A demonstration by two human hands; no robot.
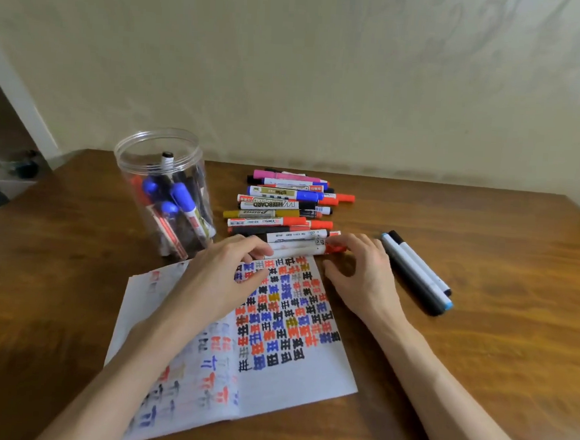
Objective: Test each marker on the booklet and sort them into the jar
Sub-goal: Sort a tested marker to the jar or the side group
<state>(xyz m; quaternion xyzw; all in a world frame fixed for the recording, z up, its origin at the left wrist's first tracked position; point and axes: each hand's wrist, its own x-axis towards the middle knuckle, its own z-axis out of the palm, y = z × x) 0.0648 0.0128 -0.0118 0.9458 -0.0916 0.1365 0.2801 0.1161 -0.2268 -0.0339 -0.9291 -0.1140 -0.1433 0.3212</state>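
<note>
Both forearms reach across the open booklet [287,384]. The left hand [223,273] and right hand [360,269] hold nothing, their loosely curved fingertips at either end of the red-capped marker [297,247] just beyond the page edge. The step in hand is probably pickup for testing: the next move calls for pinching the barrel, uncapping, marking bare paper, then dropping it in the jar [163,193] left of the left fingers.
</note>
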